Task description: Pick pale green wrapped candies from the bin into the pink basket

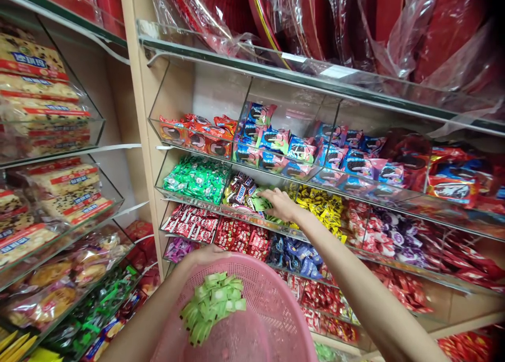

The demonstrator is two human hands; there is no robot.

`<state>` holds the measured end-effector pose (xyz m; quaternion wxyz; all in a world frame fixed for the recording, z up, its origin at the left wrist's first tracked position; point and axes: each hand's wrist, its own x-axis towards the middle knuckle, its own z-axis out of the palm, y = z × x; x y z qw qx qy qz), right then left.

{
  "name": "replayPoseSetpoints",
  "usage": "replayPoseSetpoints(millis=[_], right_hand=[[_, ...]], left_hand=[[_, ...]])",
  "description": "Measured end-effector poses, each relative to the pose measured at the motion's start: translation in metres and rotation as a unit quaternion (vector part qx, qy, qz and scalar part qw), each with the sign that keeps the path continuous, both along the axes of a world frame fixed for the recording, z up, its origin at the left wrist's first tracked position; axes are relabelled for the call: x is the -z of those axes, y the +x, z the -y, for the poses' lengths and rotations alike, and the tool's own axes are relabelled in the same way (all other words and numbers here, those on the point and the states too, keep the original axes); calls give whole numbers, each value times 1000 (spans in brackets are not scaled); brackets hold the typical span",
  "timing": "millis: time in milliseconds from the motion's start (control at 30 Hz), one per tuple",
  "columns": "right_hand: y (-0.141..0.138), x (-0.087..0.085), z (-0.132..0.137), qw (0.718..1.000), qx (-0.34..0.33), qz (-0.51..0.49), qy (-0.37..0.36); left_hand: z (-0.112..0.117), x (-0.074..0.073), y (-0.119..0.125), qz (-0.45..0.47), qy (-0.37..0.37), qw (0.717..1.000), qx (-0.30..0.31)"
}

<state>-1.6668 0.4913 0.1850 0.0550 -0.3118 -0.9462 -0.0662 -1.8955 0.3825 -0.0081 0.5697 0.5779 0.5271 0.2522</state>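
My left hand point(209, 254) grips the far rim of a pink plastic basket point(272, 320) held low in front of me. Several light green wrapped candies point(213, 305) lie piled in the basket. My right hand point(281, 203) reaches into a clear shelf bin, its fingers stretched flat over light green candies point(258, 200) next to dark brown wrapped sweets point(240, 188). Nothing shows between its fingers.
Clear acrylic bins point(197, 179) hold green, red, yellow, blue and purple sweets on tiers. Cookie packs point(272, 141) fill the tier above. Red goods in plastic point(300, 20) sit on top. Cracker and pastry bins point(59, 188) stand at left.
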Motion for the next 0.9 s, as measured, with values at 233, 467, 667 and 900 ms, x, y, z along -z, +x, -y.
replayPoseSetpoints(millis=[233, 467, 667, 900], right_hand=[[-5, 5, -5, 999, 23, 0, -37], [-6, 3, -10, 999, 21, 7, -35], [-7, 0, -14, 999, 19, 23, -45], [-12, -7, -13, 998, 21, 50, -39]], left_hand=[[-5, 14, -6, -31, 16, 999, 9], [-11, 18, -6, -24, 15, 1000, 7], [-10, 4, -5, 27, 12, 1000, 4], [-9, 9, -4, -17, 22, 1000, 1]])
